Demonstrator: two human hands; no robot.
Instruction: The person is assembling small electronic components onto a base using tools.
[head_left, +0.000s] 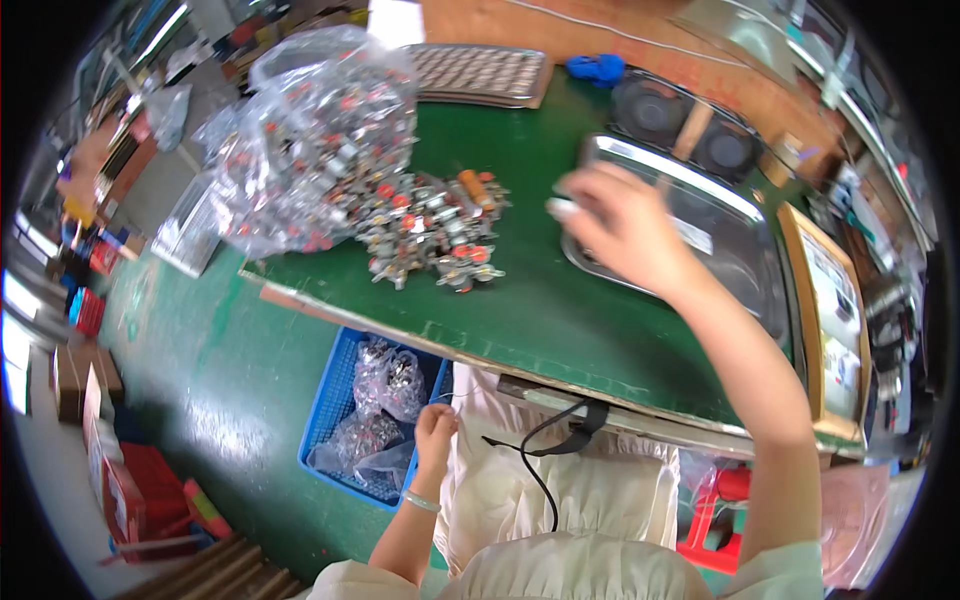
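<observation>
My right hand [625,228] is over the left part of a shiny metal tray [745,268], its fingers curled in. A small white thing shows at its fingertips, slightly blurred; I cannot tell what it is. Down in front of the table edge, beside a blue basket [325,415], my left hand [436,430] is closed. Something thin, like a wire, seems to stick out of it. On the green table lies a loose heap of small metal parts with red-orange bits [430,230]. It spreads from a large clear plastic bag [300,150] full of similar parts.
Clear bags of parts [390,385] lie in the basket. Behind the heap is a tray of small rows [480,72]. A black twin-fan unit [650,110] and a blue cloth-like bundle [596,69] stand at the back. A wooden frame [820,320] leans at the right; a black cable [535,465] hangs in front.
</observation>
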